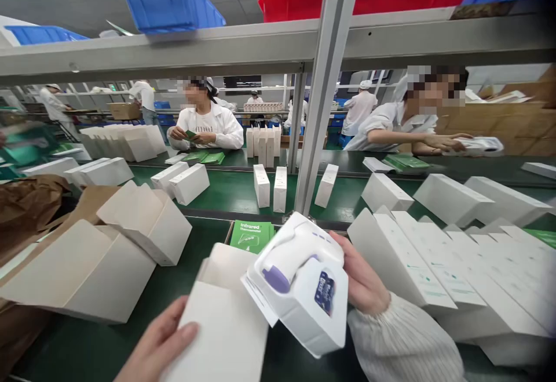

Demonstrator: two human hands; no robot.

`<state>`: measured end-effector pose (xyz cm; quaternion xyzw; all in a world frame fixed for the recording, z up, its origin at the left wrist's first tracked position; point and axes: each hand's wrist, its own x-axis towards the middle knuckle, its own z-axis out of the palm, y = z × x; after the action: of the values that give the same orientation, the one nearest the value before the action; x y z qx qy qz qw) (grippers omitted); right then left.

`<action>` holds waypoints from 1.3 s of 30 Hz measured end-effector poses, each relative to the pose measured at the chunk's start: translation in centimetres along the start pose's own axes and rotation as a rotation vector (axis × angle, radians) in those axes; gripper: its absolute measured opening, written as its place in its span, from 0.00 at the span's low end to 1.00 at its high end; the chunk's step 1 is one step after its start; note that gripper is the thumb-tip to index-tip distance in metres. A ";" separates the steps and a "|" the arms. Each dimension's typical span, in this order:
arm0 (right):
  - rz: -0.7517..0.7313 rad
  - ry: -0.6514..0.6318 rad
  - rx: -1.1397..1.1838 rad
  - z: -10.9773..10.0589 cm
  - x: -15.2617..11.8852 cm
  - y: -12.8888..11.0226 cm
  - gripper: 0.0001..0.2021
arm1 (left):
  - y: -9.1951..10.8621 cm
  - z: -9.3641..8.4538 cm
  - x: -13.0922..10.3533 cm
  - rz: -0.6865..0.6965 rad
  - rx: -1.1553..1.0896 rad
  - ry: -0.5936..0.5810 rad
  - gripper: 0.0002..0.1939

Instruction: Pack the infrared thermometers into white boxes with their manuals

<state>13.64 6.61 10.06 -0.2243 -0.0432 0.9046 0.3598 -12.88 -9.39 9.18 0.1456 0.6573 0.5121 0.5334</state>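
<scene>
Two hands are in use: the left hand point(163, 338) grips the left edge of a box point(221, 330); the right hand point(365, 275) is closed on the right edge of a tray point(302, 312) holding a thermometer point(299, 248). The tray is tilted, right of the box and overlapping its far end in view; contact cannot be told. The box's long axis runs away from the body, leaning right. Beyond lie booklets point(252, 236) on the dark bench point(169, 283), boxes in rows at right, a green belt point(228, 188), and co-workers opposite.
</scene>
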 end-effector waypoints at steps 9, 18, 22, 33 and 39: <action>-0.177 0.020 -0.288 -1.3 1.9 -3.5 0.13 | 0.3 6.3 0.6 -0.082 0.058 -0.351 0.22; -0.233 -0.006 -0.456 -0.9 3.0 -5.5 0.08 | 0.5 6.9 1.6 -0.156 0.020 -0.459 0.29; -0.278 -0.048 -0.535 -0.9 3.4 -5.1 0.09 | 0.4 7.1 1.9 -0.183 -0.007 -0.414 0.33; -0.316 -0.115 -0.932 -2.3 1.6 -2.3 0.15 | -2.7 8.8 1.5 -0.079 -0.122 -0.493 0.22; -0.251 -0.263 -1.513 -2.5 -0.5 -0.9 0.15 | -7.3 9.2 2.5 -0.071 -0.248 -0.475 0.29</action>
<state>15.58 6.75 8.22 -0.2929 -0.7163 0.6007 0.2004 -3.46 -5.91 2.62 0.1719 0.4508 0.5211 0.7040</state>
